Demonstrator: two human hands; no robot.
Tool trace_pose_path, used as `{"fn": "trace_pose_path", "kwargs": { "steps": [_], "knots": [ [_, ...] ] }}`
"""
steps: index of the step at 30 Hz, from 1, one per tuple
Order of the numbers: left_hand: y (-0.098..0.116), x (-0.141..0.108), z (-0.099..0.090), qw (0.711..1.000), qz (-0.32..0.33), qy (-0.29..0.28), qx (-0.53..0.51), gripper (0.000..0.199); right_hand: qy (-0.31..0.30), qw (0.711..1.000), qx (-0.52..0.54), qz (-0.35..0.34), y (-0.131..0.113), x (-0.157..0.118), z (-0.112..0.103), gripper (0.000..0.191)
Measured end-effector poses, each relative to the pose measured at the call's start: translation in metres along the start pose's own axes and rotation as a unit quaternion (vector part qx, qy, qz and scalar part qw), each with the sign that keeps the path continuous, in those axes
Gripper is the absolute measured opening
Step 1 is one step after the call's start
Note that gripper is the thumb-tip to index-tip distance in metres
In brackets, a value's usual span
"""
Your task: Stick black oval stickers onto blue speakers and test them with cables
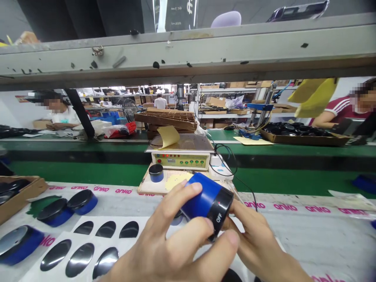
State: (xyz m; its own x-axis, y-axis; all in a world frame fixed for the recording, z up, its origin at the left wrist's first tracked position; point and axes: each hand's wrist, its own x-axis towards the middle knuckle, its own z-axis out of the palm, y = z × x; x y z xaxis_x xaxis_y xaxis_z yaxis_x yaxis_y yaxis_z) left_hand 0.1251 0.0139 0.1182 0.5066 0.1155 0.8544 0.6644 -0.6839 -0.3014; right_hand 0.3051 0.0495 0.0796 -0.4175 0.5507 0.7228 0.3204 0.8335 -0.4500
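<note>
A blue cylinder (203, 192) with a black end band marked "OFF" is held tilted in front of me. My left hand (176, 239) closes round its blue body from the left, fingers on its top and near side. At the black end, my right hand (258, 235) grips from the right, its fingertips partly hidden behind the cylinder. Beneath my hands lie white sheets with rows of black oval stickers (80, 259); my left hand covers part of them. Another blue and black cylinder (156, 173) stands upright beyond my hands.
Several blue and black cylinders (82, 201) lie at the left, near a cardboard box (20, 197). A control box (180, 161) with buttons sits ahead, cables to its right. A shelf beam (188, 51) crosses above. Across the green conveyor belt (270, 176), other people sit left and right.
</note>
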Motion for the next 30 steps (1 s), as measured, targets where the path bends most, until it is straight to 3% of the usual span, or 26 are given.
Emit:
{"fn": "trace_pose_path", "kwargs": {
  "steps": [10,15,18,21,23,26,28,30],
  "knots": [
    [-0.003,-0.001,-0.009,0.999,0.003,-0.017,-0.038,0.011,0.007,0.999,-0.038,-0.037,-0.001,0.001,0.003,0.019],
    [-0.005,0.002,-0.011,0.999,0.03,-0.033,-0.026,0.026,-0.003,0.999,-0.035,-0.016,0.003,-0.002,0.007,0.017],
    [-0.008,-0.003,-0.009,0.998,0.04,-0.032,-0.028,0.022,0.002,0.998,-0.039,-0.039,0.003,-0.001,0.005,0.016],
    [-0.012,-0.012,-0.006,0.997,-0.025,-0.039,-0.059,0.038,-0.027,0.996,-0.052,-0.061,0.002,0.002,-0.001,0.011],
    [-0.016,-0.016,-0.006,0.99,-0.078,-0.089,-0.072,0.056,-0.072,0.992,-0.072,-0.072,0.001,0.003,-0.006,0.012],
    [-0.031,-0.021,-0.006,0.975,-0.106,-0.185,-0.071,0.071,-0.134,0.973,-0.162,-0.098,0.0,0.002,-0.02,0.017],
    [-0.042,-0.023,-0.006,0.975,-0.135,-0.17,-0.045,0.068,-0.119,0.955,-0.253,-0.103,-0.003,0.002,-0.036,0.018],
    [-0.047,-0.025,-0.003,0.973,-0.197,-0.117,-0.026,0.063,-0.055,0.937,-0.333,-0.084,-0.008,0.002,-0.058,0.018]
  ]
}}
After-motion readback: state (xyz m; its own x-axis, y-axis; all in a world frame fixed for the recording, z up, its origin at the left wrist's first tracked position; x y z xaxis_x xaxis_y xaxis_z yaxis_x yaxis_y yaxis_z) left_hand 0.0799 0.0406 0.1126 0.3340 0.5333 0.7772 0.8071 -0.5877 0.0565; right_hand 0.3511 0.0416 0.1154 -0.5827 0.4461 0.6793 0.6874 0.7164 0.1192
